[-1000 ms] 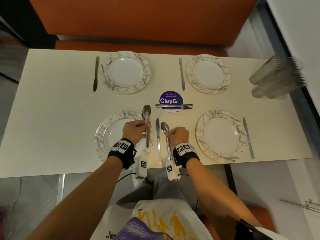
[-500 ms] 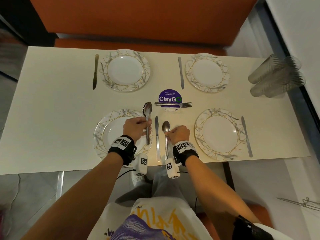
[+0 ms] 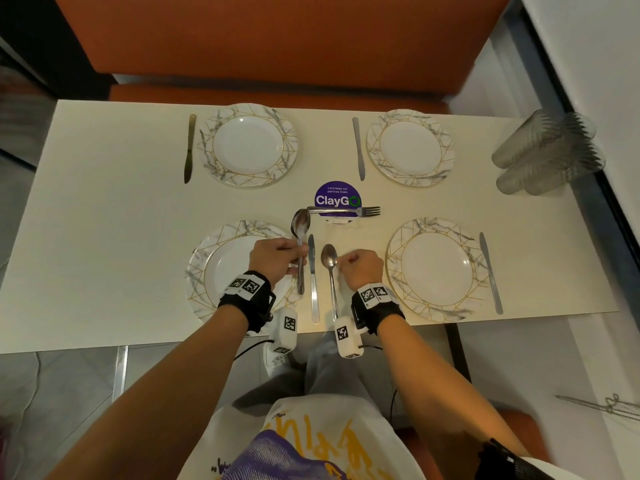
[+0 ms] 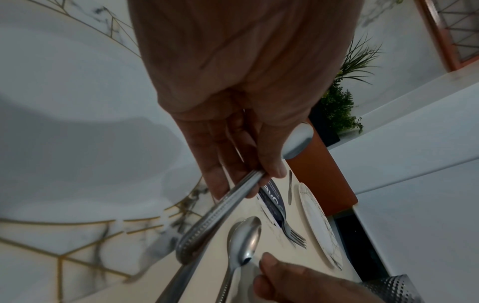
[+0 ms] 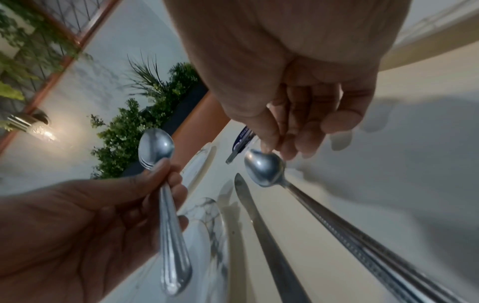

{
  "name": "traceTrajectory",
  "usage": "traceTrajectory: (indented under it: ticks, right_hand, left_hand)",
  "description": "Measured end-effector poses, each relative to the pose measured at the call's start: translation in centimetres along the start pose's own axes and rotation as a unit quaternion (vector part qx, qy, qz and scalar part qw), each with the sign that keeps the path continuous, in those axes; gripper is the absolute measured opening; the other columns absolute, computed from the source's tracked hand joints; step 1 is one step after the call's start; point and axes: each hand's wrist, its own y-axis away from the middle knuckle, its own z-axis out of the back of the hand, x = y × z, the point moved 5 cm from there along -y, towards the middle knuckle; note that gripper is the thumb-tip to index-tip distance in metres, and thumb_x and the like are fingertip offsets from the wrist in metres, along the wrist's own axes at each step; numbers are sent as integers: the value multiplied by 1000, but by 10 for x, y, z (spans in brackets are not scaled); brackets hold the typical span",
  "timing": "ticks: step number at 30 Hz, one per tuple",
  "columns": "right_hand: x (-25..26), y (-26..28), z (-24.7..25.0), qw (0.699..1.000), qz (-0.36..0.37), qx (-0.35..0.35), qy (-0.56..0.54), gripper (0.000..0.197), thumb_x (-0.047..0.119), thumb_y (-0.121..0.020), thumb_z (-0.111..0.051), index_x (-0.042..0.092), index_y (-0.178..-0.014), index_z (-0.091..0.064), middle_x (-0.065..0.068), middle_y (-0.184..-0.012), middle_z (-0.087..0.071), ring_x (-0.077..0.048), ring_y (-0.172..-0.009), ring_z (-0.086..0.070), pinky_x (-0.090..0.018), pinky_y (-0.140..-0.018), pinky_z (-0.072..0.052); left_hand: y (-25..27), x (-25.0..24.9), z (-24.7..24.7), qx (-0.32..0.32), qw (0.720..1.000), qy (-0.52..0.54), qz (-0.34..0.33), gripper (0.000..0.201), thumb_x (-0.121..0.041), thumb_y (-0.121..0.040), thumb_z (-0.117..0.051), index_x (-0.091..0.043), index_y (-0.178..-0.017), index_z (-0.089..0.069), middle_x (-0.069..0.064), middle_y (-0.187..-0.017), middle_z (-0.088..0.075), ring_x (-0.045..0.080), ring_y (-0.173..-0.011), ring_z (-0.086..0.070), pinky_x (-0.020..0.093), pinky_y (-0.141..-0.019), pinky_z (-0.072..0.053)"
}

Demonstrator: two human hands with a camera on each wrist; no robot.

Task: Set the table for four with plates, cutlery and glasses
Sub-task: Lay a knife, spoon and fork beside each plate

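Left of the silver table knife (image 3: 313, 296), your left hand (image 3: 277, 256) grips spare steel spoons (image 3: 300, 223). Just right, your right hand (image 3: 362, 268), fingers curled, squares one laid steel spoon (image 3: 329, 258); pinch unclear.

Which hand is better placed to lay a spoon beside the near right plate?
Right. The right hand is next to the near right plate, beside the laid spoon; the left hand, farther, grips the spare spoons.
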Motion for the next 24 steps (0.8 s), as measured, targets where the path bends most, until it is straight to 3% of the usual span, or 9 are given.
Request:
traceTrajectory:
  ticks: [2, 4, 6, 8, 9, 11, 13, 20, 24]
  right_hand:
    - [4, 2, 9, 999, 34, -7, -30, 14, 13, -91, -67, 6, -86, -77, -6, -83, -76, -13, -71, -63, -19, -64, -51]
    - [7, 3, 19, 997, 50, -19, -54, 26, 25, -94, -66, 4, -81, -75, -7, -77, -75, -18, -70, -65, -22, -63, -46]
    - [9, 4, 32, 996, 50, -29, -69, 41, 35, -97, -62, 0, -78, -72, -6, -73, -72, -16, -65, -62, -21, -60, -43]
    - [10, 3, 43, 994, 51, -35, -94, 34, 32, -99, -60, 2, -87, -72, -3, -79, -70, -9, -66, -58, -11, -58, -37]
    - [12, 3, 45, 991, 56, -32, -114, 26, 30, -99, -60, 7, -95, -71, -2, -84, -70, -10, -70, -59, -11, -61, -40]
    - [12, 1, 55, 983, 71, -24, -169, 17, 29, -97, -61, 16, -104, -68, -4, -88, -71, -15, -75, -65, -23, -68, -52]
    - [11, -3, 66, 977, 84, -3, -195, 18, 35, -97, -60, 19, -102, -68, -3, -87, -74, -16, -73, -66, -30, -70, -54]
    - [-29, -31, 130, 982, 73, -5, -175, 23, 39, -86, -72, 18, -96, -71, 1, -89, -74, -19, -82, -71, -40, -80, -60]
    - [-65, -53, 179, 982, 61, -19, -179, 20, 31, -89, -71, 12, -97, -71, -3, -86, -75, -21, -72, -71, -33, -71, -57]
  left_hand:
    - [1, -2, -5, 8, 1000, -9, 2, 23, -17, -84, -85, -4, -103, -78, 10, -89, -80, 27, -86, -78, 35, -75, -64]
    - [2, -5, -14, 23, 1000, -15, 5, 25, -17, -84, -85, -2, -103, -77, 11, -91, -80, 25, -84, -78, 32, -72, -64]
    - [5, -9, -25, 34, 999, -22, 4, 23, -16, -84, -85, -1, -100, -77, 13, -91, -80, 23, -79, -78, 31, -70, -64]
    - [8, -14, -40, 53, 998, -28, -3, 23, -16, -85, -85, 1, -97, -77, 15, -89, -80, 22, -76, -77, 31, -70, -64]
    - [8, -15, -46, 62, 998, -30, -5, 23, -16, -84, -85, 2, -97, -77, 15, -88, -79, 22, -76, -77, 32, -72, -64]
    - [10, -20, -65, 78, 996, -36, -5, 25, -17, -83, -86, 3, -96, -77, 16, -88, -79, 24, -78, -77, 33, -74, -64]
    - [10, -25, -85, 84, 995, -48, -10, 25, -19, -81, -88, 1, -93, -79, 16, -88, -79, 22, -76, -75, 33, -73, -64]
    - [12, -42, -177, 110, 990, -88, -25, 24, -18, -79, -89, -1, -90, -78, 16, -87, -79, 18, -73, -71, 26, -63, -59]
    - [14, -46, -236, 110, 988, -106, -37, 31, -29, -75, -93, -5, -88, -79, 11, -80, -77, 13, -67, -69, 26, -59, -57]
